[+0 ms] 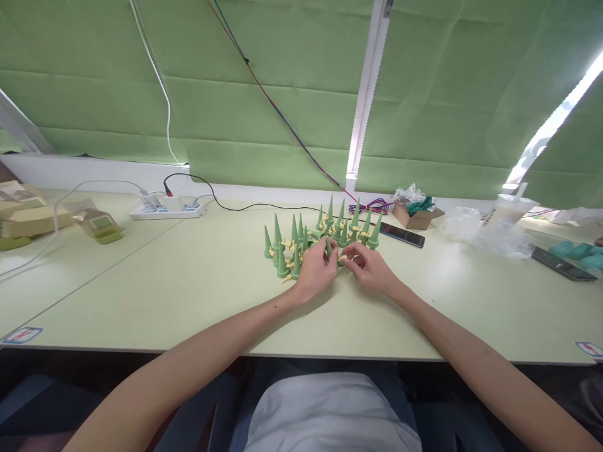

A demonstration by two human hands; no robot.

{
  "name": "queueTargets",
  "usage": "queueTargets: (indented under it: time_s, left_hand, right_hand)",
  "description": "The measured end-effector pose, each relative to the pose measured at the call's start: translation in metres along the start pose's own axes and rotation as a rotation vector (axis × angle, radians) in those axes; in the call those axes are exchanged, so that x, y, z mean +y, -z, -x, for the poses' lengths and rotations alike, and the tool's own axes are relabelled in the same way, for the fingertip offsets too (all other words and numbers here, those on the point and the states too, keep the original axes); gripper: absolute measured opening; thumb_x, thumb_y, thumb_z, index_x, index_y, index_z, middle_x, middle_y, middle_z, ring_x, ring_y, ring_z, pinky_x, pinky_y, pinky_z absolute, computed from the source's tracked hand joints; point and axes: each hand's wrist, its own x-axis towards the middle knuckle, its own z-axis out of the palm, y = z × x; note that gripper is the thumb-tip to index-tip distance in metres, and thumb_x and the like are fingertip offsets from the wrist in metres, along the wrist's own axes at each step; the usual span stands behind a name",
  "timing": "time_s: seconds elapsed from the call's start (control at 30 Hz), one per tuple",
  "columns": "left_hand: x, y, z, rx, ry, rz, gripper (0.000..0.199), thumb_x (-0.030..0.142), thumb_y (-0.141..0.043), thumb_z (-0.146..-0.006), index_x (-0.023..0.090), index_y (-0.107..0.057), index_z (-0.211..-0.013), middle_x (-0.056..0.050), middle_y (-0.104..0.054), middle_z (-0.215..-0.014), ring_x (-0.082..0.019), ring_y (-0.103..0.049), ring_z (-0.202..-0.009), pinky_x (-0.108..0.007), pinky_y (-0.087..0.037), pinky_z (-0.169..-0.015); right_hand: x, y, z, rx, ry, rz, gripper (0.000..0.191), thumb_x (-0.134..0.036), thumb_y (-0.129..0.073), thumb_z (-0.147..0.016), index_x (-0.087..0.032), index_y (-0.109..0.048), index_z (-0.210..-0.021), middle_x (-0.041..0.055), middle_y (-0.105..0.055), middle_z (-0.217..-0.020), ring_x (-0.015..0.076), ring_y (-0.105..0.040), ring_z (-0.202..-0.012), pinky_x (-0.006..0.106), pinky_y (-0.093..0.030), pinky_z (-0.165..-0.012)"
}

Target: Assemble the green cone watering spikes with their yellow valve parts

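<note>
Green cones (277, 233) and yellow pieces (288, 245), two bare hands at work

Nearest: white shirt (332, 411), one, below the table edge. Table (188, 301), pale, with a sticker (22, 334) at its near left and another (590, 349) at its near right.

Left hand (318, 269): thumb and fingers pinching one green cone (328, 248), held at the near side of the group. Right hand (370, 267): just beside the left, thumb and forefinger drawn together at a small yellow piece (343, 258); cannot tell whether it is gripped.

Green cones, numerous, mostly upright on the table, left of and beyond the hands; yellow pieces set among them near their bases.

Right side: dark phone (563, 263); clear plastic bag (504, 240); lidded cup (509, 210) with straw; second phone (402, 235), just right of the cones; cardboard box (414, 218) with dark green material.

Left side: small open carton (97, 223); white power strip (167, 210), plugs inserted.

Farthest: coiled red and blue wires (372, 206); green blinds (277, 81).
</note>
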Motion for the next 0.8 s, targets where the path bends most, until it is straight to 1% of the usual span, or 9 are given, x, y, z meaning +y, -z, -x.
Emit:
queueTargets:
  time_s: [0.07,0.2,0.33,0.47,0.53,0.6,0.67,0.73,0.8]
  left_hand:
    - [-0.0003,0.0002,-0.0003,0.006,0.005,0.008,0.010,0.028,-0.048,-0.093,0.020,-0.052,-0.089,0.001,-0.060,-0.078,-0.009,-0.043,-0.050,-0.026,-0.037,-0.055]
    - [-0.0003,0.0001,0.0002,-0.008,-0.013,-0.007,0.008,0.026,-0.048,-0.092,0.021,-0.051,-0.088,0.002,-0.059,-0.074,-0.010,-0.042,-0.051,-0.025,-0.036,-0.055]
    - [0.0009,0.0004,0.0011,-0.017,-0.027,-0.012,0.007,0.025,-0.048,-0.092,0.020,-0.051,-0.087,0.001,-0.063,-0.082,-0.009,-0.044,-0.053,-0.026,-0.038,-0.056]
    - [0.0024,0.0005,0.0018,-0.035,-0.032,0.001,0.011,0.027,-0.049,-0.093,0.020,-0.051,-0.086,0.000,-0.063,-0.083,-0.009,-0.046,-0.054,-0.026,-0.039,-0.057]
    - [0.0022,0.0000,0.0019,-0.038,-0.027,0.008,0.012,0.028,-0.048,-0.093,0.020,-0.051,-0.086,0.000,-0.064,-0.084,-0.009,-0.045,-0.053,-0.026,-0.039,-0.058]
    - [0.0011,-0.0009,0.0016,-0.030,-0.012,0.016,0.011,0.028,-0.049,-0.092,0.020,-0.052,-0.086,0.000,-0.064,-0.086,-0.009,-0.045,-0.054,-0.026,-0.039,-0.058]
    - [-0.0003,-0.0020,0.0009,-0.015,0.013,0.031,0.008,0.026,-0.049,-0.091,0.019,-0.052,-0.086,0.000,-0.064,-0.088,-0.009,-0.046,-0.054,-0.026,-0.040,-0.058]
    - [-0.0016,-0.0027,-0.0002,0.000,0.050,0.053,0.007,0.024,-0.050,-0.090,0.019,-0.053,-0.086,-0.001,-0.064,-0.090,-0.009,-0.047,-0.055,-0.027,-0.041,-0.060]
    - [-0.0025,-0.0028,-0.0012,0.016,0.096,0.070,0.007,0.024,-0.050,-0.088,0.019,-0.054,-0.086,-0.002,-0.065,-0.092,-0.010,-0.049,-0.057,-0.027,-0.043,-0.061]
  right_hand:
    - [-0.0001,-0.0001,0.0000,0.001,0.007,0.005,0.017,-0.037,-0.052,-0.094,-0.020,-0.055,-0.096,0.0023,-0.064,-0.083,0.0127,-0.053,-0.057,0.027,-0.041,-0.057]
    - [-0.0012,-0.0008,0.0001,-0.001,0.011,0.024,0.016,-0.035,-0.050,-0.095,-0.020,-0.055,-0.090,0.0004,-0.061,-0.073,0.0136,-0.050,-0.055,0.027,-0.038,-0.055]
    - [-0.0018,-0.0016,0.0006,-0.004,0.016,0.079,0.021,-0.034,-0.048,-0.097,-0.021,-0.054,-0.081,-0.0014,-0.056,-0.064,0.0141,-0.047,-0.055,0.028,-0.034,-0.056]
    - [0.0008,-0.0032,0.0006,-0.006,0.035,0.145,0.031,-0.034,-0.042,-0.099,-0.021,-0.044,-0.071,-0.0024,-0.049,-0.059,0.0139,-0.044,-0.054,0.028,-0.031,-0.056]
    - [0.0019,-0.0039,0.0004,-0.010,0.042,0.162,0.035,-0.036,-0.040,-0.100,-0.021,-0.040,-0.068,-0.0027,-0.047,-0.058,0.0138,-0.043,-0.054,0.028,-0.030,-0.056]
    - [0.0019,-0.0042,0.0004,-0.006,0.038,0.159,0.035,-0.037,-0.040,-0.100,-0.021,-0.040,-0.068,-0.0028,-0.046,-0.058,0.0137,-0.042,-0.054,0.028,-0.030,-0.056]
    - [0.0009,-0.0044,0.0009,-0.004,0.025,0.129,0.032,-0.037,-0.041,-0.100,-0.021,-0.045,-0.072,-0.0024,-0.049,-0.060,0.0137,-0.042,-0.054,0.028,-0.031,-0.056]
    - [0.0000,-0.0045,0.0016,-0.018,0.012,0.077,0.026,-0.038,-0.044,-0.099,-0.021,-0.051,-0.081,-0.0017,-0.054,-0.065,0.0137,-0.044,-0.055,0.028,-0.033,-0.056]
    - [0.0000,-0.0047,0.0025,-0.044,-0.001,0.027,0.020,-0.038,-0.047,-0.097,-0.020,-0.054,-0.091,-0.0008,-0.058,-0.071,0.0135,-0.045,-0.055,0.028,-0.034,-0.056]
